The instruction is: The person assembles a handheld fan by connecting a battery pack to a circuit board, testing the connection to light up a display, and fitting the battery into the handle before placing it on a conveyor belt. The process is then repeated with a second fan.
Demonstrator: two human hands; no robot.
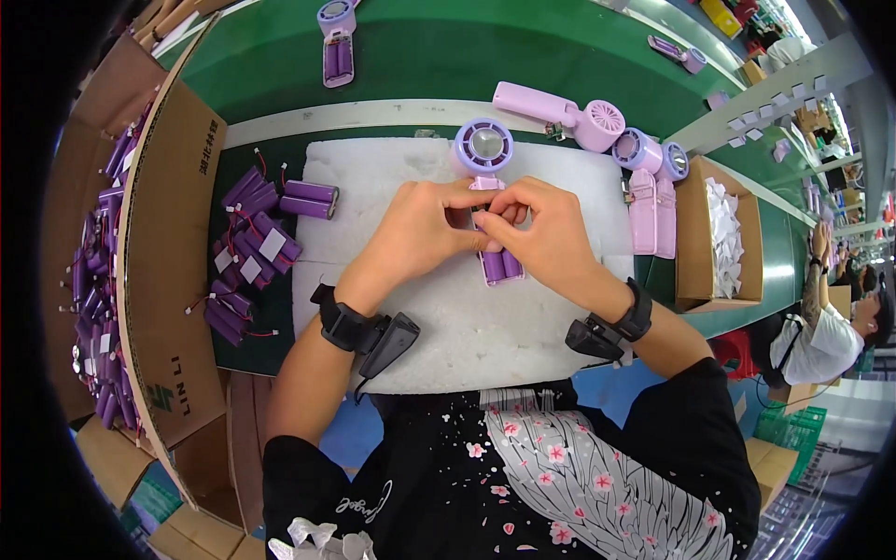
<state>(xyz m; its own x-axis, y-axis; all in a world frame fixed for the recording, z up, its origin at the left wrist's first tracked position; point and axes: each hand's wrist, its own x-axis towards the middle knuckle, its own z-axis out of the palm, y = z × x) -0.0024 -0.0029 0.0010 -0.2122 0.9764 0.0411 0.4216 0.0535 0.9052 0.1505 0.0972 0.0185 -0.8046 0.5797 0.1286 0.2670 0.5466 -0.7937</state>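
Note:
A lilac handheld fan [483,147] lies on the white foam pad [392,345], its round head pointing away from me. Its handle is uncovered, and a purple battery pack [502,268] shows in the lower part. My left hand [425,224] grips the handle's upper part from the left, thumb and fingers closed round it. From the right, my right hand [543,229] pinches over the middle of the handle, just above the battery pack. The fingertips of both hands nearly meet, hiding whatever small part lies between them.
Loose purple battery packs [257,238] with wires lie left of the pad, beside a tall cardboard box [173,252] full of more. Other fans [597,126] rest at the pad's far right, near a small box of white pieces [723,233]. Behind runs a green conveyor [420,51] carrying fans.

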